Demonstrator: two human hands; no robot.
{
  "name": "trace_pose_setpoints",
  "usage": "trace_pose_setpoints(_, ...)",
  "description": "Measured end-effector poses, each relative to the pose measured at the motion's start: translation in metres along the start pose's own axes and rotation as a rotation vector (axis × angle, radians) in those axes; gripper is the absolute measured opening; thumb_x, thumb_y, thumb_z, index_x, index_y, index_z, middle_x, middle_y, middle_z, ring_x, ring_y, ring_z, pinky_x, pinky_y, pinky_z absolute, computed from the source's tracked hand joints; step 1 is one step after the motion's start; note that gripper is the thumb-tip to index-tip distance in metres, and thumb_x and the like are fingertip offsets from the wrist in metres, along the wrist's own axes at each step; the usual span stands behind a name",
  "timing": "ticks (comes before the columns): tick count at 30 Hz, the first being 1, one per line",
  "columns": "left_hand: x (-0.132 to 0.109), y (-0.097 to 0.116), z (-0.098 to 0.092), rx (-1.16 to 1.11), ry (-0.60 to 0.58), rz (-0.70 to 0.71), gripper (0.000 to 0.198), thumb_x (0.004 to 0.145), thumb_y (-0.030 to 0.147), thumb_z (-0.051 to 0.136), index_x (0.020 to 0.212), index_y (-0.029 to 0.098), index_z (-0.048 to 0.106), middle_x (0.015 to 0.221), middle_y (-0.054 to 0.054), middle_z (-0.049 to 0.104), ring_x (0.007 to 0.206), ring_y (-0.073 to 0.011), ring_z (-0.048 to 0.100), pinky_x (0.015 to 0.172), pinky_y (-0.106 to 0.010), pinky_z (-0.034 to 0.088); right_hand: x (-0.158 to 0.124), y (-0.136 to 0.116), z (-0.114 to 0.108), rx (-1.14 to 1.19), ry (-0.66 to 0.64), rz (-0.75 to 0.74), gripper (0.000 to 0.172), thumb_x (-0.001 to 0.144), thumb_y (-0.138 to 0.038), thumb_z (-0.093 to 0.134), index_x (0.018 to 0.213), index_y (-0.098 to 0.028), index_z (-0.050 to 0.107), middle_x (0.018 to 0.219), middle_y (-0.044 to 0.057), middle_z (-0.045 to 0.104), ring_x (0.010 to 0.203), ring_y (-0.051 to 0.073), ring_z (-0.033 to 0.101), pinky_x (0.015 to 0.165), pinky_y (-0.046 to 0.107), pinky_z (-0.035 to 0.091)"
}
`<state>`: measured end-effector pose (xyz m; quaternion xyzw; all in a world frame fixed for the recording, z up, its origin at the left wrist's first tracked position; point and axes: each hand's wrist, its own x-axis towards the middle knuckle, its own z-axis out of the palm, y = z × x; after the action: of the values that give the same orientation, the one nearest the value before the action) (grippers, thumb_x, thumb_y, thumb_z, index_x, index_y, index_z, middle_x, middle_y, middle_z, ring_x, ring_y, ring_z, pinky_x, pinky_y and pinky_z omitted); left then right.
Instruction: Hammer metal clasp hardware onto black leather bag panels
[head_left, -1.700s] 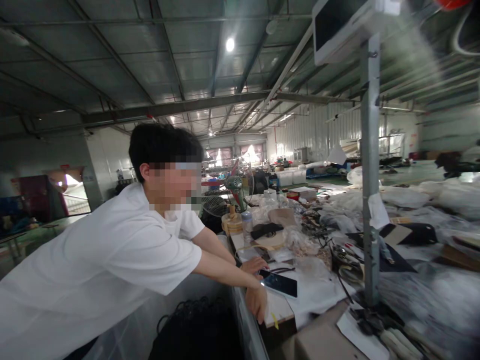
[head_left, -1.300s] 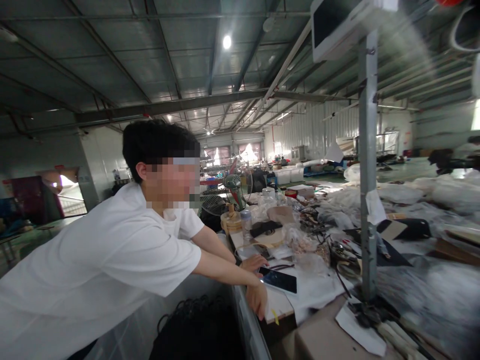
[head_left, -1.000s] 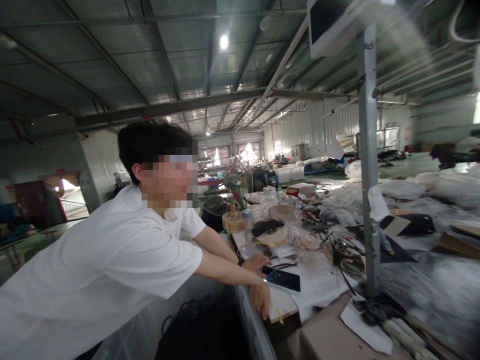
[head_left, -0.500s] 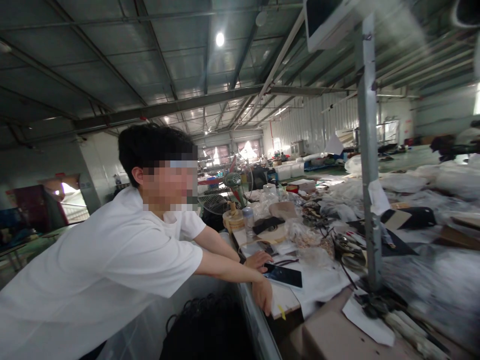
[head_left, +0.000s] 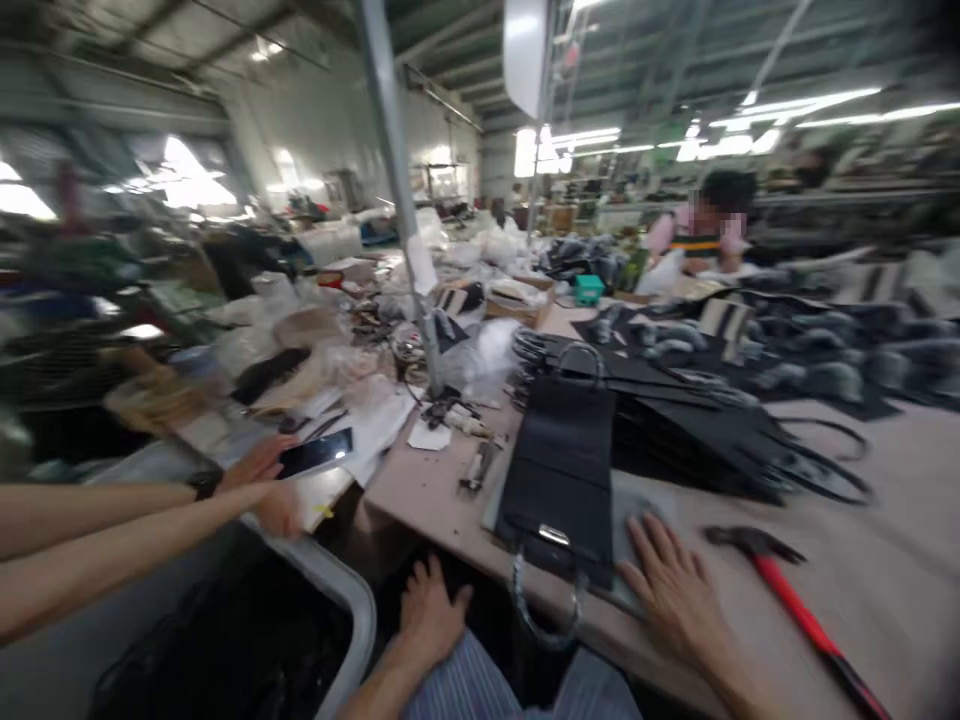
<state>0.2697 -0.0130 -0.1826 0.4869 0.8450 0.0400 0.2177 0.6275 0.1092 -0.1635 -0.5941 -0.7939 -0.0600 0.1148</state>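
Left hand (head_left: 433,608) and right hand (head_left: 671,580) apart, black bag (head_left: 562,460) ahead

Head view: the left hand sits at the bag's 7 o'clock, fingers loosely spread, beside the surface (head_left: 885,490) edge and above striped trousers (head_left: 476,680). At 4 o'clock the right hand lies palm down, fingers fanned, just beside the bag. The bag lies flat, one handle (head_left: 549,638) drooping over the edge at 6 o'clock. A red-handled hammer (head_left: 796,600) lies at the right hand's 3 o'clock. Another person's hands (head_left: 251,465) are by a phone (head_left: 315,453) at the bag's 9 o'clock.
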Motion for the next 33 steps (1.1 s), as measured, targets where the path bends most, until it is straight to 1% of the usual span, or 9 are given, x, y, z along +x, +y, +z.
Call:
trace_pose_setpoints(4, 0.022, -0.028, 0.009, -0.070, 0.076, 0.104, 0.065, 0.097, 0.047, 0.038, 0.141, 0.001, 0.050, 0.139, -0.029, 0.059, 0.126, -0.0384, 0.062, 0.103, -0.050, 0.051, -0.021, -0.010, -0.008, -0.042, -0.117, 0.043, 0.061, 0.102, -0.045, 0.032, 0.155, -0.017, 0.045, 0.164, 0.012, 0.032, 0.151, 0.035, 0.028, 0.117, 0.060, 0.033)
trace_pose_setpoints(8, 0.026, -0.036, -0.004, -0.223, 0.405, 0.367, 0.047, 0.099, 0.046, 0.040, 0.118, 0.012, 0.067, 0.119, -0.017, 0.073, 0.110, -0.0311, 0.072, 0.095, -0.045, 0.059, -0.023, -0.021, -0.028, 0.035, -0.105, 0.052, 0.056, 0.100, -0.041, 0.042, 0.151, -0.020, 0.049, 0.160, 0.013, 0.039, 0.149, 0.035, 0.033, 0.117, 0.061, 0.030)
trace_pose_setpoints(10, 0.027, -0.018, -0.020, -0.274, 0.574, 0.556, 0.036, 0.100, 0.042, 0.045, 0.114, 0.018, 0.068, 0.114, -0.012, 0.075, 0.104, -0.0274, 0.074, 0.090, -0.041, 0.062, -0.011, -0.025, -0.050, 0.126, -0.067, 0.068, 0.049, 0.099, -0.034, 0.045, 0.143, -0.020, 0.057, 0.146, 0.015, 0.056, 0.137, 0.034, 0.049, 0.116, 0.061, 0.033)
trace_pose_setpoints(13, 0.037, 0.035, -0.047, -0.318, 0.720, 0.820, 0.027, 0.100, 0.032, 0.049, 0.114, 0.019, 0.068, 0.110, -0.011, 0.076, 0.102, -0.0244, 0.073, 0.092, -0.039, 0.061, 0.026, -0.028, -0.093, 0.350, 0.083, 0.174, 0.042, 0.100, -0.030, 0.043, 0.136, -0.018, 0.062, 0.117, 0.014, 0.071, 0.105, 0.028, 0.067, 0.101, 0.047, 0.049)
trace_pose_setpoints(16, 0.052, 0.090, -0.058, -0.333, 0.699, 0.988, 0.025, 0.099, 0.028, 0.052, 0.113, 0.018, 0.070, 0.115, -0.011, 0.074, 0.107, -0.0249, 0.072, 0.097, -0.041, 0.060, 0.069, -0.031, -0.133, 0.533, 0.283, 0.221, 0.041, 0.100, -0.034, 0.045, 0.132, -0.018, 0.064, 0.109, 0.010, 0.073, 0.092, 0.023, 0.069, 0.088, 0.037, 0.054)
trace_pose_setpoints(19, 0.067, 0.118, -0.050, -0.319, 0.622, 1.057, 0.024, 0.098, 0.027, 0.054, 0.108, 0.019, 0.073, 0.117, -0.011, 0.074, 0.111, -0.0264, 0.070, 0.097, -0.044, 0.060, 0.098, -0.037, -0.147, 0.594, 0.357, 0.229, 0.041, 0.098, -0.035, 0.047, 0.129, -0.015, 0.067, 0.100, 0.009, 0.075, 0.085, 0.022, 0.070, 0.083, 0.034, 0.054)
trace_pose_setpoints(22, 0.076, 0.119, -0.035, -0.296, 0.597, 1.084, 0.027, 0.097, 0.020, 0.049, 0.107, 0.018, 0.074, 0.120, -0.011, 0.074, 0.120, -0.0271, 0.067, 0.103, -0.049, 0.057, 0.107, -0.047, -0.125, 0.578, 0.260, 0.203, 0.038, 0.099, -0.031, 0.048, 0.128, -0.016, 0.067, 0.099, 0.008, 0.076, 0.083, 0.021, 0.070, 0.082, 0.033, 0.054)
trace_pose_setpoints(28, 0.073, 0.113, -0.032, -0.301, 0.597, 1.072, 0.030, 0.095, 0.016, 0.047, 0.107, 0.018, 0.075, 0.122, -0.011, 0.073, 0.122, -0.0268, 0.066, 0.105, -0.049, 0.056, 0.096, -0.070, -0.038, 0.296, 0.055, 0.054, 0.032, 0.100, -0.022, 0.048, 0.126, -0.017, 0.067, 0.108, 0.010, 0.073, 0.094, 0.024, 0.070, 0.086, 0.033, 0.053)
trace_pose_setpoints(33, 0.071, 0.116, -0.036, -0.326, 0.572, 1.072, 0.031, 0.094, 0.015, 0.046, 0.108, 0.018, 0.074, 0.122, -0.012, 0.073, 0.124, -0.0269, 0.065, 0.106, -0.049, 0.055, 0.091, -0.071, -0.014, 0.236, 0.065, 0.037, 0.030, 0.102, -0.024, 0.044, 0.119, -0.018, 0.069, 0.098, 0.009, 0.070, 0.091, 0.023, 0.067, 0.084, 0.033, 0.052)
